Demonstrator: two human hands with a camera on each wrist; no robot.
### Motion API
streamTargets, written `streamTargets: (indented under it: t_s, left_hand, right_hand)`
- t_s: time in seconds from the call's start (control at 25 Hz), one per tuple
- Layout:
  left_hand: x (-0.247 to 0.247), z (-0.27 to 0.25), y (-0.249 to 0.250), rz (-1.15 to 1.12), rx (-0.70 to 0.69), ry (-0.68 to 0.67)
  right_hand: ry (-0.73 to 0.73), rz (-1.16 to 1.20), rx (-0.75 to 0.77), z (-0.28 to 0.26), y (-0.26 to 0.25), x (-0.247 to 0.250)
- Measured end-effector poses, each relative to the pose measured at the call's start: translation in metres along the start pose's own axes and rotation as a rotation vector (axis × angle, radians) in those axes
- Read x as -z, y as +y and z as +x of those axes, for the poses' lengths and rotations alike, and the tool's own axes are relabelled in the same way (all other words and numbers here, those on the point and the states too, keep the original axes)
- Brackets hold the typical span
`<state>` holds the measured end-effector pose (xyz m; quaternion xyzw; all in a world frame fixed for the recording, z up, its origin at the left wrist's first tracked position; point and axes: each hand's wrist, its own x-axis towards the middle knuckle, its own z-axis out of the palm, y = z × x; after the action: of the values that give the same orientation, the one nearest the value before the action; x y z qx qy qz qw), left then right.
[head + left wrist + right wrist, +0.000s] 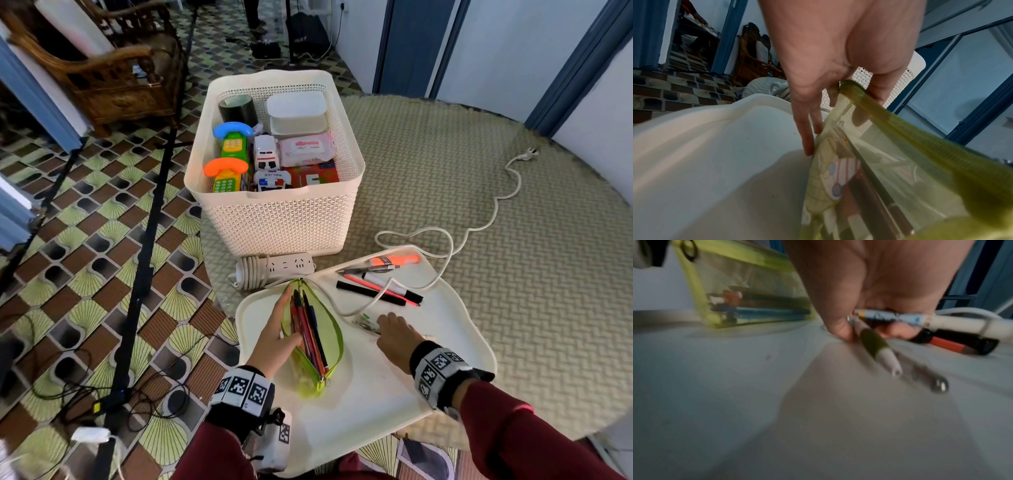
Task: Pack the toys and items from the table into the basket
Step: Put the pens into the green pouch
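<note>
The floor at far left is glossy patterned tile strewn with thin black cables; a woven rug lies under the work area. The basket (281, 219), rigid white perforated plastic with a smooth rolled rim, stands on the rug beyond the counter (359, 404), apart from its far edge, with a white power strip (274, 270) between them. It already contains toy phones, toy vehicles, a wipes pack, white boxes and a dark cylinder.

The counter is a smooth white moulded surface with a raised, wavy lip. Its near centre, between the two hands, is bare.

The left hand (277, 339) rests at the left edge of the pencil pouch (313, 346), a soft translucent yellow-green zip pouch lying open. The left fingers (807, 141) lie straight along the pouch's outer wall while the thumb hooks over the zip edge, pinching it open. Pens lie lengthwise inside.

The right hand (397, 337) is right of the pouch, low over the counter. The right fingers (840, 327) curl around a green-grip pen (873, 344) and a patterned pen (890, 317); the wrist view is blurred.

Loose markers (380, 291) and an orange highlighter (397, 260) lie beyond the right hand, crossed by a white cord (442, 274) that trails onto the rug.
</note>
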<state>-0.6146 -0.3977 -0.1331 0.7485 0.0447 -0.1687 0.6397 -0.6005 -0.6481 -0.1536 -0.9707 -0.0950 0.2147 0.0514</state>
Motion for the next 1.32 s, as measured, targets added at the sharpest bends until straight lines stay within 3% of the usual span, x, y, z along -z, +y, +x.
streamTargets:
  t_s: [0.16,0.32,0.44,0.52,0.6,0.68,0.76,0.8,0.84,0.92,1.0,1.04,1.12,1.16,1.32]
  left_hand:
    - [-0.002,0.002,0.002,-0.04,0.019,0.001]
    - [0.0,0.002,0.0,-0.063,0.046,0.014]
    - [-0.001,0.003,0.001,-0.067,0.041,0.008]
    - [-0.002,0.003,0.002,-0.098,0.024,-0.021]
    - [-0.003,0.004,0.002,-0.113,0.007,-0.06]
    - [-0.005,0.005,0.003,-0.125,0.02,-0.086]
    - [-0.007,0.007,0.003,-0.127,0.026,-0.076]
    - [-0.007,0.008,0.004,-0.129,0.037,-0.059]
    - [-0.006,0.008,0.004,-0.126,0.043,-0.05]
    - [-0.004,0.011,0.004,-0.097,0.046,-0.047]
    - [-0.003,0.015,0.001,-0.056,0.025,-0.054]
    - [-0.003,0.015,0.003,-0.05,0.02,-0.056]
    - [-0.005,0.017,0.005,-0.04,0.01,-0.055]
    - [-0.006,0.018,0.005,-0.038,0.0,-0.056]
    - [-0.009,0.022,0.006,-0.016,0.005,-0.045]
  right_hand:
    - [-0.008,0.505,0.012,-0.024,-0.006,0.012]
    - [-0.038,0.528,0.057,-0.038,-0.017,0.029]
    - [0.101,0.891,0.16,-0.034,-0.041,0.055]
    - [0.25,1.232,0.124,-0.023,-0.06,0.07]
    - [0.318,1.424,0.076,-0.009,-0.079,0.075]
    - [0.217,1.359,0.025,-0.003,-0.096,0.072]
    - [0.039,0.967,-0.011,-0.005,-0.105,0.058]
    - [0.027,0.788,0.001,-0.006,-0.105,0.05]
    - [0.094,0.713,0.022,-0.009,-0.103,0.044]
    - [0.338,0.785,0.038,-0.012,-0.091,0.044]
    - [0.53,0.758,-0.082,-0.008,-0.06,0.042]
    - [0.534,0.713,-0.19,-0.004,-0.041,0.039]
    - [0.408,0.623,-0.355,0.002,-0.007,0.028]
    - [0.341,0.564,-0.341,0.007,0.005,0.022]
    - [0.169,0.166,-0.086,0.03,0.012,0.015]
